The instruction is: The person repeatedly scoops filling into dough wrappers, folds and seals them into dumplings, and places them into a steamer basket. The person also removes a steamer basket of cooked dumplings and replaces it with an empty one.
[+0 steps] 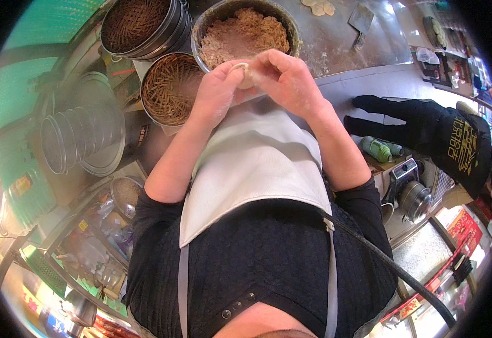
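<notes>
A small round of pale dough (246,79), its edge raised, is held up between my hands in front of my chest. My left hand (220,91) grips it from the left, with the thumb lying along the rim. My right hand (286,80) pinches its right side with bent fingers, which partly hide it. I cannot tell what is inside the dough. Just beyond my hands stands a metal bowl (295,31) of minced filling (246,34). Flour dusts my right hand.
Left of the bowl are a woven-bottomed steamer basket (170,91) and stacked steamers (144,27). On the metal worktop (326,50) lie flattened dough rounds (318,6) and a dough scraper (360,25). A person in black (444,131) stands at the right. A kitchen scale (402,173) is below.
</notes>
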{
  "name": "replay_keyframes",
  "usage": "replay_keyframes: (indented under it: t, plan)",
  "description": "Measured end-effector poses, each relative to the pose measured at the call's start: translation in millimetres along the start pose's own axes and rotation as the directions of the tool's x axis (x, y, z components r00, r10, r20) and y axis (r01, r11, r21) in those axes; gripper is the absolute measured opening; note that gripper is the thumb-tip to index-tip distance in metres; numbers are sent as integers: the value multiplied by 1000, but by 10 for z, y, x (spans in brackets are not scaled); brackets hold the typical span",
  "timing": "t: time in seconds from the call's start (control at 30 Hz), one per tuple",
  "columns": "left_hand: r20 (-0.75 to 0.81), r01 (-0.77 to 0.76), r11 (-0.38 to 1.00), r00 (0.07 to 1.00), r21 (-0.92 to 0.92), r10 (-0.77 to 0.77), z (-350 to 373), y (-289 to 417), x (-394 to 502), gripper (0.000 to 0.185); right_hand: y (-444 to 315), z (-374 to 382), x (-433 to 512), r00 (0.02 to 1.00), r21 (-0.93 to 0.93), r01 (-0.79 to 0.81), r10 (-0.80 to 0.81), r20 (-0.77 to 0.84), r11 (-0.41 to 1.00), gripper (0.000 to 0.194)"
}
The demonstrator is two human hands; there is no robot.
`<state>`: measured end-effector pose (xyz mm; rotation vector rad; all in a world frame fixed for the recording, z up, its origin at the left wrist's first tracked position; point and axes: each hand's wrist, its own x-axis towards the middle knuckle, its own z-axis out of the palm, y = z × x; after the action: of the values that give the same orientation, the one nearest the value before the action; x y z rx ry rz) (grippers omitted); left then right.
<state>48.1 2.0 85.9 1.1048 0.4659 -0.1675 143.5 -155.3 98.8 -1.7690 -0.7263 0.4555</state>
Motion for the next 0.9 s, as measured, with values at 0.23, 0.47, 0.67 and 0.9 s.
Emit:
replay_keyframes:
  t: [0.23,0.47,0.67,0.9]
  plan:
    - [191,53,983,981,-178,-19,-40,53,37,47,20,-5,11,997,-29,-2,4,77,1000,16]
    - [0,34,992,999,-122,-34,-35,-8,71,43,-9,-20,55,995,-41,77,-74,72,996,15]
    - [-25,14,998,1000,-65,-15,3,40,38,43,2,6,67,997,-8,30,-30,69,1000,16]
    - [86,78,986,994,-149,-66,-5,132,75,45,-135,13,75,988,-8,140,-139,72,990,16]
